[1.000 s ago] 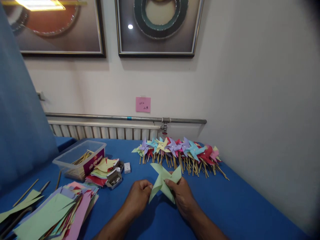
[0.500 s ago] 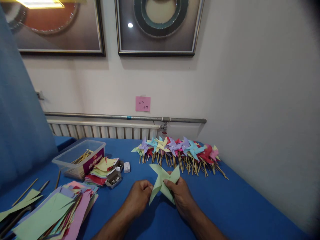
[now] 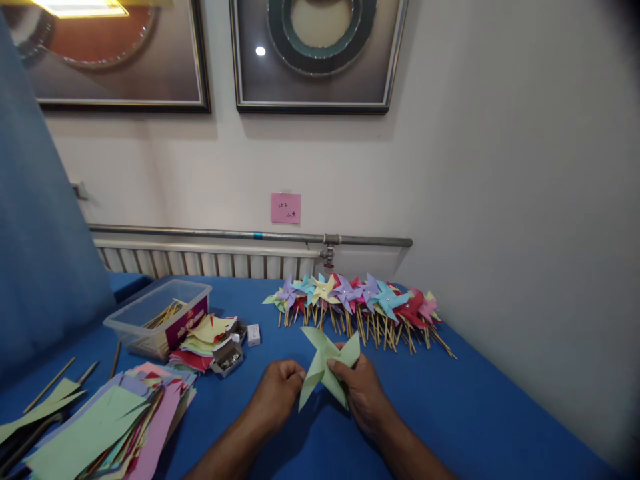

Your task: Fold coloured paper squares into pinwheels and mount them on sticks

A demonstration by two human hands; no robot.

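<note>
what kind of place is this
Probably a small craft worktable indoors, set up for making paper pinwheels by hand. A row of finished pinwheels lies on the blue table, cut paper is stacked at the left, and a tub holds sticks.

A row of finished pinwheels on wooden sticks lies at the far edge of the blue table. A clear plastic box containing sticks stands at far left, with a small open box of pins near it. Stacked coloured paper sheets occupy the near left corner.
</note>
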